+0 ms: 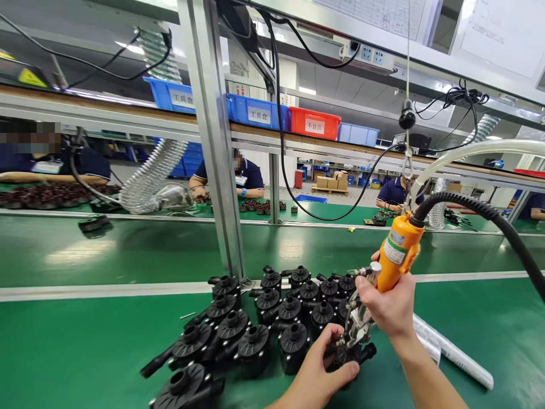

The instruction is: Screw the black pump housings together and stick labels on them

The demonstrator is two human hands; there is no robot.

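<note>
My right hand (389,304) is wrapped round an orange electric screwdriver (394,250), which hangs from a cord and tilts down to the left. Its metal screw-feeding head (358,324) meets the top of a black pump housing (347,357). Around that housing curl the fingers and thumb of my left hand (321,360), closed on it at the table. The tip of the bit is hidden. To the left stand several similar black pump housings (253,343), each with a round ribbed lid and a side spout.
Clear plastic-wrapped rolls (455,352) lie right of my right hand. A metal post (215,142) rises behind the housings. Blue bins (259,111) and a red bin (315,122) sit on the shelf above. Co-workers sit across the green bench (128,255). A thick black cable (489,218) arcs rightward.
</note>
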